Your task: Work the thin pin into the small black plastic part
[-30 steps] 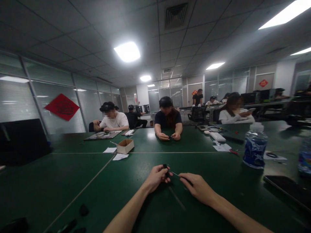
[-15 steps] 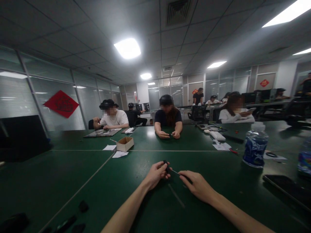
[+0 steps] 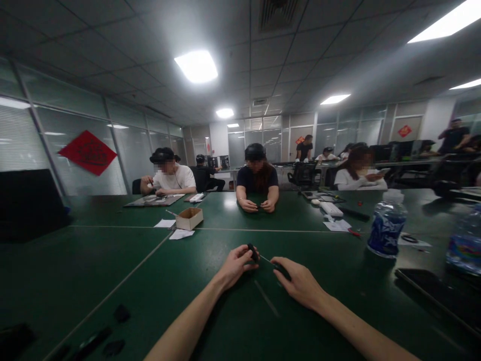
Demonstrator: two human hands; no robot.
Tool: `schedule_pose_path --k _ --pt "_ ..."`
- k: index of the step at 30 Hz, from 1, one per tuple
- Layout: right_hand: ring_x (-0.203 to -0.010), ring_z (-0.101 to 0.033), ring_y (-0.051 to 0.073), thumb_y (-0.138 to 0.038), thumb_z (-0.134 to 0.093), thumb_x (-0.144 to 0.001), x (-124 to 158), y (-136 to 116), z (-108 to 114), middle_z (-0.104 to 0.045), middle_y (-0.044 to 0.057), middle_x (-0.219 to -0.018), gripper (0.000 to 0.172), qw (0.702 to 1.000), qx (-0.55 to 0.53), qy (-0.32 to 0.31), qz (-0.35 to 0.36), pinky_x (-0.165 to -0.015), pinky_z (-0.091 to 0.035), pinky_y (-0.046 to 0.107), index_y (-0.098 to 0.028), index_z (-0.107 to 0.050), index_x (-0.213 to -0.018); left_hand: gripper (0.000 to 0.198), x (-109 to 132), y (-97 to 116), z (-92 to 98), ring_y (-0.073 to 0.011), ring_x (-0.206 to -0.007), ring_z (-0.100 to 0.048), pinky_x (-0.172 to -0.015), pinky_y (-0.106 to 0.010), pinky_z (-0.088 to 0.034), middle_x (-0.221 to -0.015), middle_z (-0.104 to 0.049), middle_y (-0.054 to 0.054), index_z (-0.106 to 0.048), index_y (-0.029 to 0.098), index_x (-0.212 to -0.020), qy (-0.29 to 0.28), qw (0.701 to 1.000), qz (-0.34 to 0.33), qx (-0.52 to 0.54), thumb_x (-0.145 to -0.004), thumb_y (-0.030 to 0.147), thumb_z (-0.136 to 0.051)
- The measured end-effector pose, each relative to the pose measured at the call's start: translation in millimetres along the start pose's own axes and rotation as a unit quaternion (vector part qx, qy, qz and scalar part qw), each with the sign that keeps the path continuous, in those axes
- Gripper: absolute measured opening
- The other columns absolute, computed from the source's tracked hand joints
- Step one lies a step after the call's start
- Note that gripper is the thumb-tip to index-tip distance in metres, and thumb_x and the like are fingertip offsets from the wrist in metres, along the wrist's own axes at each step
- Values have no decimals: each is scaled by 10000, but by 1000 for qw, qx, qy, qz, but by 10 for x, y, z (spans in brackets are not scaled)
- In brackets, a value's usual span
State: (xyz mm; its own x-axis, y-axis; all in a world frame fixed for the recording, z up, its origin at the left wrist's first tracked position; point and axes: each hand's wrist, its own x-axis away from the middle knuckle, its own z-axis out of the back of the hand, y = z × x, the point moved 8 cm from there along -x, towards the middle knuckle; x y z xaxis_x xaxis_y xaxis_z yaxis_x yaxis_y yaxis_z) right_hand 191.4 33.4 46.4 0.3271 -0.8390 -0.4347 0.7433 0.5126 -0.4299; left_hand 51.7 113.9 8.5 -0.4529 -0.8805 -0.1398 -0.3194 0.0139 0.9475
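Observation:
My left hand pinches a small black part between thumb and fingers, just above the green table. My right hand is closed round the dark handle of a screwdriver. Its thin metal shaft points left toward the black part; whether the tip touches it I cannot tell. Several small black pieces, one of them a dark block, lie at the lower left near my left forearm.
Beyond my hands stand a small open cardboard box and papers. To the right are a blue-labelled bottle, a second bottle and a phone. Across the green table sits a co-worker.
The view has turned slightly, so most things sit further left. My right fingers have shifted on the screwdriver, and more of its handle shows. The left hand still holds the black part.

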Motion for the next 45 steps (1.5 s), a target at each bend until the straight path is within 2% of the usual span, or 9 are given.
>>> schedule_pose_path --k 9,18,26,30,35,45 --pt "-764 -600 169 -268 -424 -873 8 2 -19 -624 53 -910 259 1000 23 -5 10 -689 -490 282 -190 -568 -1073 398 -2 14 15 -164 -826 -593 -746 -305 -485 -945 -615 -92 -610 151 -1046 5 1000 -5 7 -707 336 -709" --pt "-730 -590 154 -256 -419 -874 15 0 -15 -617 53 -906 272 1000 17 -15 4 -636 -483 261 -189 -567 -1091 417 -14 -13 42 -169 -875 -583 -804 -286 -448 -951 -627 -92 -634 131 -1023 10 1000 -8 2 -663 311 -741" --pt "-699 -593 159 -255 -430 -851 21 4 -11 -631 50 -854 273 999 42 7 14 -625 -475 262 -189 -604 -1051 395 -3 11 9 -159 -826 -576 -759 -262 -434 -923 -632 -83 -655 121 -972 1 999 -16 -33 -648 329 -743" --pt "-700 -593 154 -240 -450 -837 28 41 -47 -634 46 -825 250 998 48 23 38 -660 -483 268 -182 -611 -1019 368 5 34 -32 -155 -796 -566 -738 -260 -423 -898 -631 -72 -658 117 -949 -19 998 -19 -58 -667 344 -725" --pt "-740 -605 151 -243 -430 -869 42 22 -60 -638 57 -914 265 998 4 10 61 -661 -500 261 -180 -576 -1081 340 -16 5 -24 -150 -774 -567 -732 -270 -435 -875 -622 -64 -644 117 -920 -28 999 -12 -32 -682 350 -716" --pt "-885 -619 189 -267 -407 -899 25 -29 -7 -640 84 -1013 285 998 -26 15 59 -775 -514 313 -174 -565 -1118 288 3 39 -45 -156 -831 -575 -763 -274 -444 -903 -619 -73 -624 117 -904 -40 999 -12 -19 -731 340 -679"
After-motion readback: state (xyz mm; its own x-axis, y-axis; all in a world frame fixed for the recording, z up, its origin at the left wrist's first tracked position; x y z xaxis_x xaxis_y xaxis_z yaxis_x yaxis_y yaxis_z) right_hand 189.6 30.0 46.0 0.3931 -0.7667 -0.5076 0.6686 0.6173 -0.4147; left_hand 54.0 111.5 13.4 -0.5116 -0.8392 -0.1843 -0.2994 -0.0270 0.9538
